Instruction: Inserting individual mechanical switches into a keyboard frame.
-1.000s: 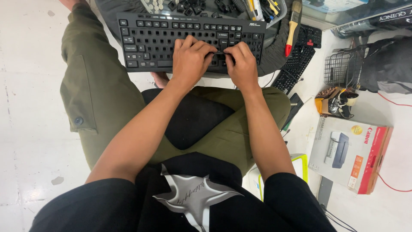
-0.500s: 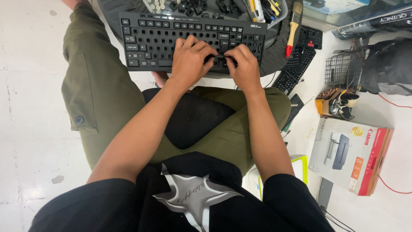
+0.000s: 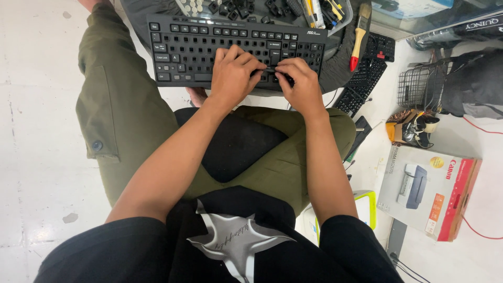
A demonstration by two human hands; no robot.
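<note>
A person is sitting cross-legged on a white floor, wearing olive trousers, with a black cushion lying in the lap. Just beyond the knees a black keyboard is resting, tilted toward the person; most of its keycaps are off, baring rows of empty sockets, and only a few caps are sitting along its left side and top row. The left hand and right hand are lying on the keyboard's right half, fingers curled, fingertips pressing together at one spot; what they pinch I cannot tell. Beyond the keyboard a tray is holding loose black and pale keycaps and small tools. To the right a wire basket is standing.
</note>
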